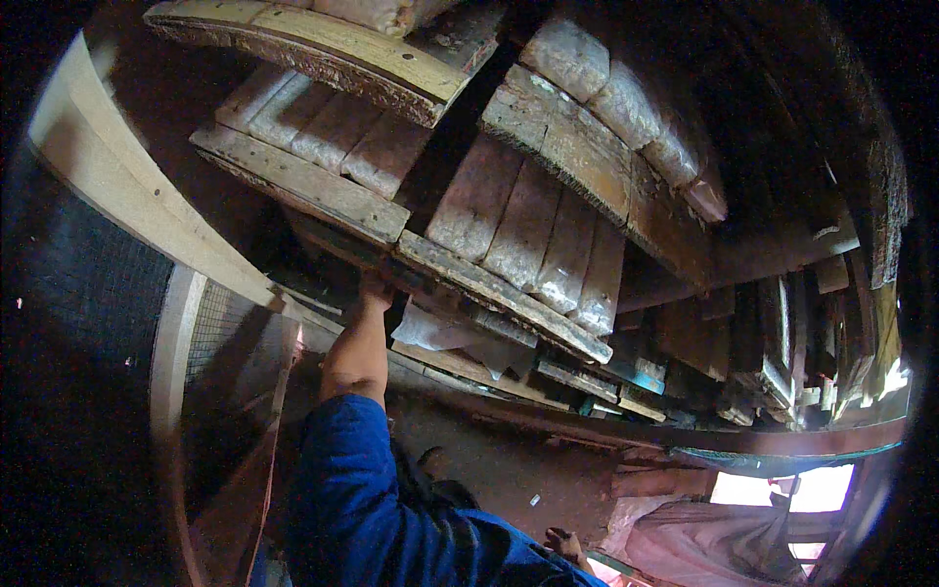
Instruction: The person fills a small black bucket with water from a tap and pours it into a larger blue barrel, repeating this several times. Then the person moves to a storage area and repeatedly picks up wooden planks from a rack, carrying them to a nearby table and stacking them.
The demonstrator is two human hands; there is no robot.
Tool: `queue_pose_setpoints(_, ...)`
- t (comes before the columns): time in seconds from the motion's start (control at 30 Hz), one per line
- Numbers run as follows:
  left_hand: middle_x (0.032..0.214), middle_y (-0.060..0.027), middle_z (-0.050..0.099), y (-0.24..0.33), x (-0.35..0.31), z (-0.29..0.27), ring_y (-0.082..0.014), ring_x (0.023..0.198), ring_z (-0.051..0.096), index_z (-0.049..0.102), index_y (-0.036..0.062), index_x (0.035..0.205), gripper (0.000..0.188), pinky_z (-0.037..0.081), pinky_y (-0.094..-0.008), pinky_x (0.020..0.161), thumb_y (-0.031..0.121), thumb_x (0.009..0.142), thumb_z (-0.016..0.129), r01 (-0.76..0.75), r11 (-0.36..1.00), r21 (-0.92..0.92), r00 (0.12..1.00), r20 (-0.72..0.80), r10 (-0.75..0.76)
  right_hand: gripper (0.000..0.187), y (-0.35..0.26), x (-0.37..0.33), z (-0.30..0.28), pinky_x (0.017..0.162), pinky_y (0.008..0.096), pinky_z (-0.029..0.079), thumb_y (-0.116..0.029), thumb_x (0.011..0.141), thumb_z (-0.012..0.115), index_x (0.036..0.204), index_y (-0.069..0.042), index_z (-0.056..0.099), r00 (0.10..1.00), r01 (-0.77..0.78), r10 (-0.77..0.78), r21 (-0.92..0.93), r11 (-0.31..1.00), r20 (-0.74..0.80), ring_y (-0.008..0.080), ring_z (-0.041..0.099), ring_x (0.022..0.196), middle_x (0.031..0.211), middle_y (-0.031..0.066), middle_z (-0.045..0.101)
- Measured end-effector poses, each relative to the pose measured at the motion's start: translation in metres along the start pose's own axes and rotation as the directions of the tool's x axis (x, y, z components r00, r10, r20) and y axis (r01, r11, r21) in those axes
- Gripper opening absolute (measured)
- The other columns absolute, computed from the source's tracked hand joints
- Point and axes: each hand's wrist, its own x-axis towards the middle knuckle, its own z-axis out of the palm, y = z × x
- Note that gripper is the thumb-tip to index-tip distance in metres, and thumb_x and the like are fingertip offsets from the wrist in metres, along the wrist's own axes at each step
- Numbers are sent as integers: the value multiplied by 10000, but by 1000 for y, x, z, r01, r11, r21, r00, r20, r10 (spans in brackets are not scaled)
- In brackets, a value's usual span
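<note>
My left hand [377, 288] reaches up, its blue-sleeved arm stretched out, to the underside of a wooden shelf at the gap between two front boards. Its fingers are in shadow, so whether they grip the wood is hidden. Just above it are the ends of the left board [303, 184] and the right board [504, 293]. Brownish blocks wrapped in clear plastic [523, 220] stand in rows behind these boards. A loose pale sheet [440, 331] hangs below the shelf, beside my wrist. Low down, my right hand [562, 541] hangs away from the shelves, fingers apart, with nothing seen in it.
Higher tiers with worn front boards [313, 44] carry more wrapped blocks [626, 98]. A pale wooden beam [147, 186] and dark mesh [220, 338] flank the left. Below lies a dirt floor [489, 455] with a small white scrap. Draped cloth [704, 538] hangs near a bright opening at lower right.
</note>
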Motion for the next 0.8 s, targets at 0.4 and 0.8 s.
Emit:
queue_pose_setpoints(0.4,948,-46,642,12,-24,34,-225,873,641,620,72,1098,299,553,-391,693,225,844,657,-123,947,-297,949,244,199,377,-19,-22,16,586,315,482,-281,889,648,1200,-73,599,919,-352,389,300,887,-72,178,651,806,1033,73,686)
queue_pose_setpoints(0.8,990,-40,654,33,-34,-40,-243,993,603,632,97,1054,310,459,-445,929,117,756,716,-120,942,-315,965,187,186,404,14,2,20,576,295,479,-262,892,632,1237,-62,569,996,25,-24,-7,1000,85,183,656,783,1060,80,680)
